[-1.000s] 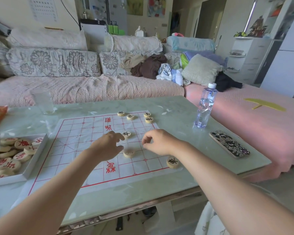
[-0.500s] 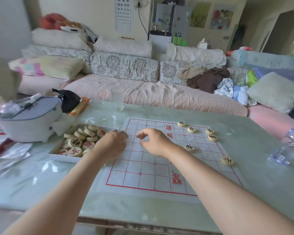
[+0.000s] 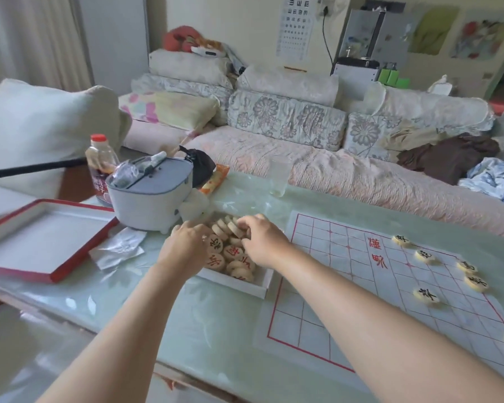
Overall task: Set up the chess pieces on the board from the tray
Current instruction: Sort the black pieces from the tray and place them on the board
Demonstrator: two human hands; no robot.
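Observation:
A white tray (image 3: 239, 284) of round wooden chess pieces (image 3: 230, 253) sits left of the paper board (image 3: 346, 286) with its red grid. Both my hands are over the tray. My left hand (image 3: 184, 251) rests at its left side with fingers curled down among the pieces. My right hand (image 3: 262, 242) reaches in from the right, its fingertips curled on pieces at the far end. Whether either hand holds a piece is hidden by the fingers. Several black-lettered pieces (image 3: 425, 295) lie on the board's right part.
A grey-white appliance (image 3: 149, 196) stands just behind the tray, a sauce bottle (image 3: 99, 164) beside it. A red-rimmed box lid (image 3: 41, 242) and crumpled plastic (image 3: 117, 251) lie left. A glass (image 3: 280, 178) stands at the far table edge. A sofa runs behind.
Both hands left the board and moved left to the tray. My view swung left, bringing the tray, appliance and box lid toward the centre.

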